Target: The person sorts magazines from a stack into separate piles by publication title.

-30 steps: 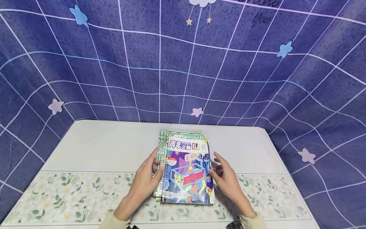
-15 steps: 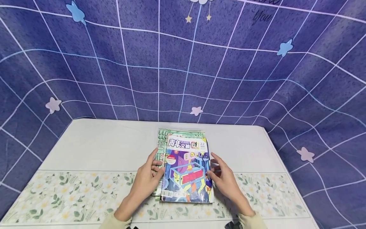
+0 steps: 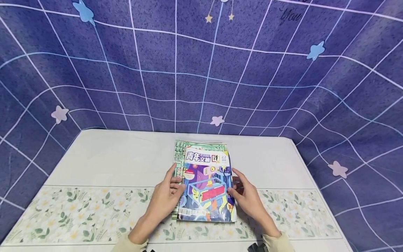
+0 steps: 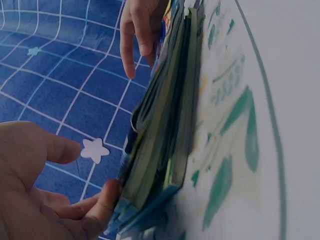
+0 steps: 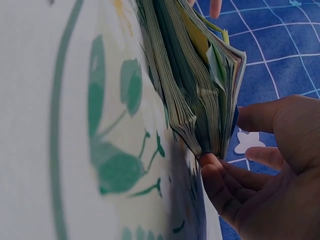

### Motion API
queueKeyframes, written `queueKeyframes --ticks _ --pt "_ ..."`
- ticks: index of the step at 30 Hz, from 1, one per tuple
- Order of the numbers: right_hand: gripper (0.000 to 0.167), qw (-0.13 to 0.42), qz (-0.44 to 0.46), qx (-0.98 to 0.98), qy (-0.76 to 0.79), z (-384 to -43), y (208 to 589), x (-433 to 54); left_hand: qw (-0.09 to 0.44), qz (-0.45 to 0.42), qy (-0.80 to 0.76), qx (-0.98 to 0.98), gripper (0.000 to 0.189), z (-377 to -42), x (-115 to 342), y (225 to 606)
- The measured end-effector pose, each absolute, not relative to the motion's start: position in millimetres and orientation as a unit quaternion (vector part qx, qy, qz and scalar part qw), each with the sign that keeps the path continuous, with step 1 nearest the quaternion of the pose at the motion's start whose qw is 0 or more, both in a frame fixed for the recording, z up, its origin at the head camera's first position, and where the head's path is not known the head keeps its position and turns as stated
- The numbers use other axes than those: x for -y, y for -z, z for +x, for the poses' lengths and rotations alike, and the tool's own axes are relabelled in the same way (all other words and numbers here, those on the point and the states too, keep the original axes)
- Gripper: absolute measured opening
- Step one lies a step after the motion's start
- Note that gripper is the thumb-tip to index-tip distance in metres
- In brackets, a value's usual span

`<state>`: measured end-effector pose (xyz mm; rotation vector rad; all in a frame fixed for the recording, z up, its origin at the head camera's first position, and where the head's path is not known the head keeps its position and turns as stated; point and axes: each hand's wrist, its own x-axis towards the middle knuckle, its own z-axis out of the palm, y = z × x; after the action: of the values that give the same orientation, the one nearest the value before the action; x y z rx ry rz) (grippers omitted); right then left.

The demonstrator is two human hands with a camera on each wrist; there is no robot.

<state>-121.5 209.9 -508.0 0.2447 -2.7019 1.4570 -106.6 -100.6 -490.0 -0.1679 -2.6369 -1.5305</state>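
A magazine [image 3: 204,171] with a purple, colourful cover lies on top of a small stack. Under it, a green-patterned magazine [image 3: 179,157] juts out at the left and back. My left hand [image 3: 165,196] is at the stack's left side, a fingertip touching the edge while its thumb [image 4: 65,150] stands off the cover. On the opposite side my right hand [image 3: 248,197] pinches the upper magazine's edge, thumb on the cover and fingers against the page edges [image 5: 207,115]. The pages fan slightly apart in the right wrist view.
The stack rests on a white table [image 3: 119,154] with a floral band [image 3: 82,213] across its front. A dark blue curtain [image 3: 195,70] with grid lines and stars stands behind the table and around its sides.
The head view has shifted slightly. My right hand has come in closer to the stack's right edge, and my left hand stays near its left edge. The stack lies much as before.
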Motion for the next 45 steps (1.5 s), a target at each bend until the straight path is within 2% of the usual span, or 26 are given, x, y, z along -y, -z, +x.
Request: queueKeyframes --ticks 31,45 --pt "0.072 0.078 0.086 0.89 -0.442 -120.4 506.5 -210.0 -0.024 0.003 0.557 0.83 0.074 -98.0 90.7 474.6" --pt "0.072 0.084 0.098 0.882 -0.453 -120.0 503.5 -209.9 -0.018 -0.002 0.61 0.792 0.073 -94.6 84.4 473.2"
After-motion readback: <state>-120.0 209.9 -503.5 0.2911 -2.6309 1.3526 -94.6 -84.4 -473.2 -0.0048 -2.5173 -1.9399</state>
